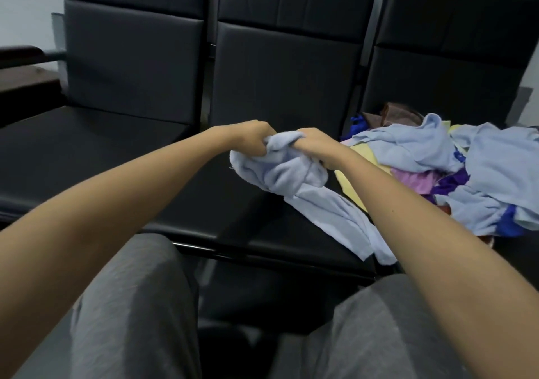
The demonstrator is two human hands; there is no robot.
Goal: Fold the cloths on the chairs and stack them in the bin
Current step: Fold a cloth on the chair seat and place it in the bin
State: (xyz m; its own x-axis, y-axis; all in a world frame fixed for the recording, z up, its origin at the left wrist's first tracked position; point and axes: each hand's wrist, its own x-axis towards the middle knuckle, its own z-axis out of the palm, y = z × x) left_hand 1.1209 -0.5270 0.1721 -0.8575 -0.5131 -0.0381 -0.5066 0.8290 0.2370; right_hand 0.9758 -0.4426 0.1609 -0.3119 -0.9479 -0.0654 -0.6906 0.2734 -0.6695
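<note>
Three black chairs (131,66) in a row. Over the seat of the middle chair (285,66), two grips, left hand (253,139) and right hand (318,148), clutch one pale blue cloth (280,174); right of that chair lies one cloth heap (466,168).

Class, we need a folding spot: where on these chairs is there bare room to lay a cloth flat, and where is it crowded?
Bare: the left seat, between armrest and middle seat; the middle seat's left half, left of the held cloth. Crowded: the pile at right, and the middle seat's right front, where the held cloth drapes.
</note>
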